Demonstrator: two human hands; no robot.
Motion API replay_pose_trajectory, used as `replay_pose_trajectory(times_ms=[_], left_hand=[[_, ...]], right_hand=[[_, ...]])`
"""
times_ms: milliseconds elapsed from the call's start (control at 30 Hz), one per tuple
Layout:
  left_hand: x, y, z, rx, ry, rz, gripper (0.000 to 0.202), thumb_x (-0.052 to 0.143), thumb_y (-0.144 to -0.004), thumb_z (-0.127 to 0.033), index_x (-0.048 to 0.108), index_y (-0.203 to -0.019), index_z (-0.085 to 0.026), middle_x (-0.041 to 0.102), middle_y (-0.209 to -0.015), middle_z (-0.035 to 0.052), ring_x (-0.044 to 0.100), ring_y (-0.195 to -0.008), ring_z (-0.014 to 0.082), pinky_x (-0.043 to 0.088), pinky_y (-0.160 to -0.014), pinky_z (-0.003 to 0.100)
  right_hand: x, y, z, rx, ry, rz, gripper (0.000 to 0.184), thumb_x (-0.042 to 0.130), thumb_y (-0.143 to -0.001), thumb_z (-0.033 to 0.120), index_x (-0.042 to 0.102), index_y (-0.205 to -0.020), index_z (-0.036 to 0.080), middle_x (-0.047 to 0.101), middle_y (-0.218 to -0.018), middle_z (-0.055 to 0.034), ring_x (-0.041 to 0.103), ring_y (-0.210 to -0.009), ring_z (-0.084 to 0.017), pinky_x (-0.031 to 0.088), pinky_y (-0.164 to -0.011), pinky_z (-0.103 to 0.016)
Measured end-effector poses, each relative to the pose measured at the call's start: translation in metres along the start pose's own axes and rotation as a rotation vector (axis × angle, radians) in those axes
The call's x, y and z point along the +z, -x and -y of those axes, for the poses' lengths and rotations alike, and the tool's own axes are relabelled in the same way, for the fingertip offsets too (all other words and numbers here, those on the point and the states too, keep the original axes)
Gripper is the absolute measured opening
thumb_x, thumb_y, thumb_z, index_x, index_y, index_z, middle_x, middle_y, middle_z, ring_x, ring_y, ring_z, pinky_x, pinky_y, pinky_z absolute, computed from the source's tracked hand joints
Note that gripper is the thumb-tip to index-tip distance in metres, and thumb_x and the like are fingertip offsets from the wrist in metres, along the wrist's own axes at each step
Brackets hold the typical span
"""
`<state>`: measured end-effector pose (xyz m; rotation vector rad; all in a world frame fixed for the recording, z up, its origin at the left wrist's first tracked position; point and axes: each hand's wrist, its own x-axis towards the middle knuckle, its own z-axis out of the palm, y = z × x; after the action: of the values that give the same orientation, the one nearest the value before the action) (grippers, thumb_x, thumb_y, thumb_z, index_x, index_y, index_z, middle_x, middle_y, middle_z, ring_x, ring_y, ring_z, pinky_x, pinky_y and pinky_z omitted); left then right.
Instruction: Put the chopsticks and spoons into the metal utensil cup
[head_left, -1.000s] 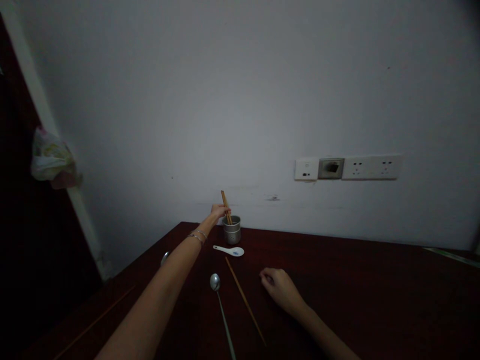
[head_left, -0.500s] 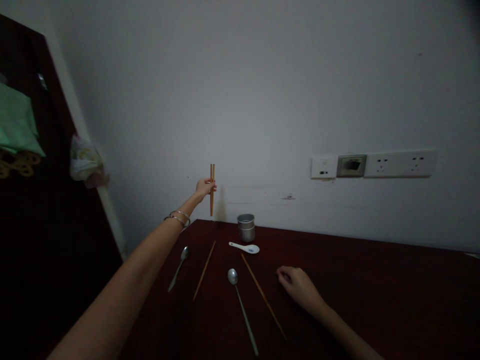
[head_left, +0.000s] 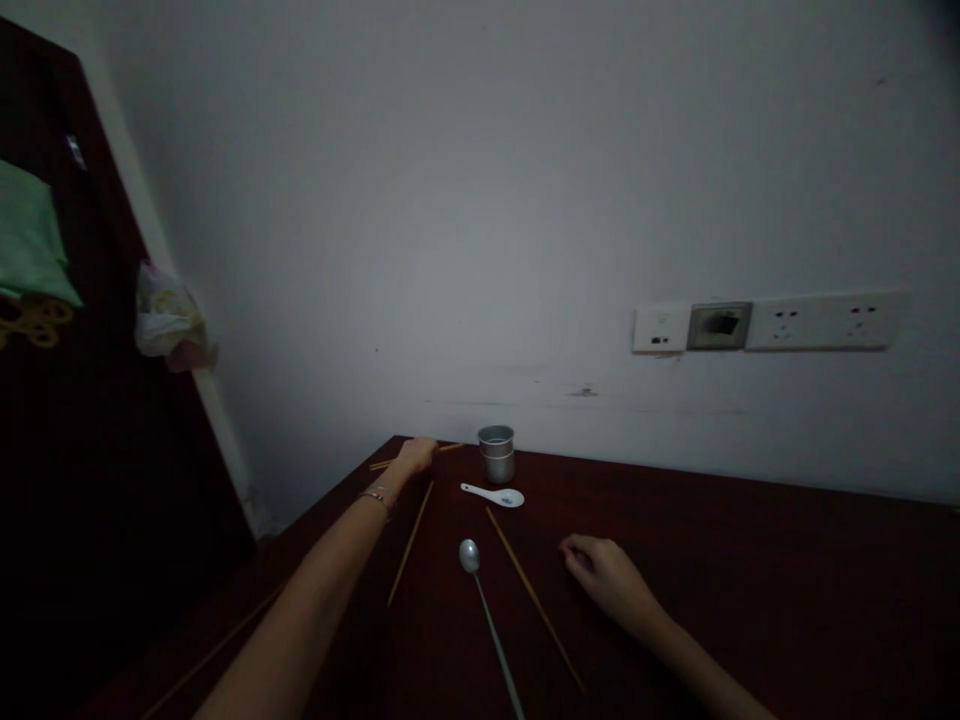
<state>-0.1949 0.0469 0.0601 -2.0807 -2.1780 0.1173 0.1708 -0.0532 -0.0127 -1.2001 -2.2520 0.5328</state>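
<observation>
My left hand (head_left: pixel 417 454) rests at the far left corner of the dark red table (head_left: pixel 750 580), closed over a pair of wooden chopsticks (head_left: pixel 450 448) that lie flat on the wood, left of a small metal cup (head_left: pixel 496 453). My right hand (head_left: pixel 604 578) lies loosely curled on the table, holding nothing. Between my arms lie a white ceramic spoon (head_left: pixel 493 494), a long metal spoon (head_left: pixel 487 620) and two single chopsticks (head_left: pixel 410 541) (head_left: pixel 534 598).
A white wall with a row of sockets (head_left: pixel 765 325) stands behind the table. At the left are a dark door or cabinet (head_left: pixel 82 420), a hanging plastic bag (head_left: pixel 169 318) and green cloth (head_left: pixel 30 240). The table's left edge runs close to my left arm.
My left hand lifted the pair of chopsticks out of the metal cup, raised them upright, then lowered them flat onto the table left of the cup. My right hand stayed put.
</observation>
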Motion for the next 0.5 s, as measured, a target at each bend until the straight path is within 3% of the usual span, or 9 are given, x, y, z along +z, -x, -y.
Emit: replay_pose_trajectory(times_ms=[267, 500], left_hand=[[0.029, -0.015, 0.0, 0.022, -0.032, 0.001, 0.026, 0.042, -0.079, -0.016, 0.063, -0.093, -0.016, 0.063, -0.1, 0.0138, 0.059, -0.093, 0.024, 0.045, -0.076, 0.032], [0.026, -0.017, 0.011, 0.029, 0.016, 0.036, 0.022, 0.047, -0.079, -0.024, 0.063, -0.093, -0.019, 0.062, -0.104, 0.0108, 0.057, -0.097, 0.0224, 0.043, -0.079, 0.029]], right_hand=[[0.002, -0.001, -0.002, 0.015, -0.012, -0.002, 0.028, 0.038, -0.08, 0.026, 0.065, -0.083, 0.019, 0.064, -0.072, -0.0035, 0.058, -0.065, -0.016, 0.037, -0.061, -0.024], [-0.002, 0.0, 0.001, 0.022, 0.0, 0.0, 0.026, 0.039, -0.079, 0.026, 0.064, -0.083, 0.02, 0.064, -0.072, -0.0033, 0.057, -0.064, -0.016, 0.036, -0.059, -0.023]])
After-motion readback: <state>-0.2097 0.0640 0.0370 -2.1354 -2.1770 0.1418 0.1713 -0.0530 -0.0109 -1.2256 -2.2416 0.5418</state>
